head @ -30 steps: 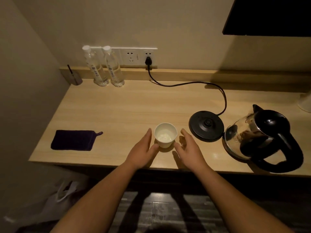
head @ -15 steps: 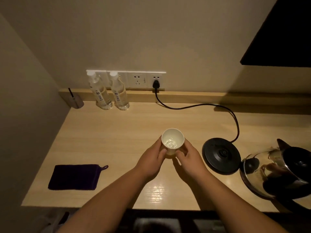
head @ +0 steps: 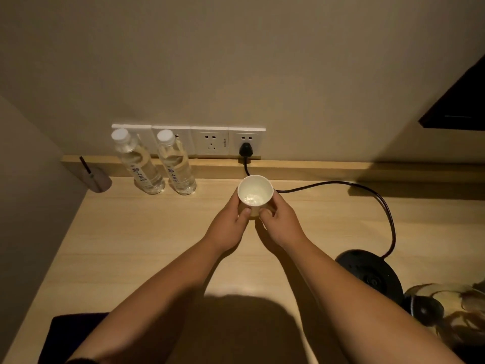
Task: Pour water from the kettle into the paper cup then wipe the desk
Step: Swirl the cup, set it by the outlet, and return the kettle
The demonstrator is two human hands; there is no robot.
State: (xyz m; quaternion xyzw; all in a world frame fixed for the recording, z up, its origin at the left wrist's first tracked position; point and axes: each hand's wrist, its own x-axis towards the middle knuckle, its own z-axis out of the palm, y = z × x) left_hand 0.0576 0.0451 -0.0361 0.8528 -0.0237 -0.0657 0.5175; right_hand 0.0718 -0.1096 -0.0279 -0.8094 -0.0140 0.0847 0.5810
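- Both hands cradle a small white paper cup (head: 254, 194) above the pale wooden table (head: 136, 232), near the back ledge; the left hand (head: 227, 227) and right hand (head: 279, 224) each wrap its lower wall.
- Thin-walled and light, it would likely crush or spill under a squeeze, so a gentle hold low down suits it.
- The glass-bodied kettle (head: 446, 311) stands at far right.

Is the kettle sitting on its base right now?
No. The kettle rests on the desk beside the black base, whose top is bare, while both hands hold the paper cup.
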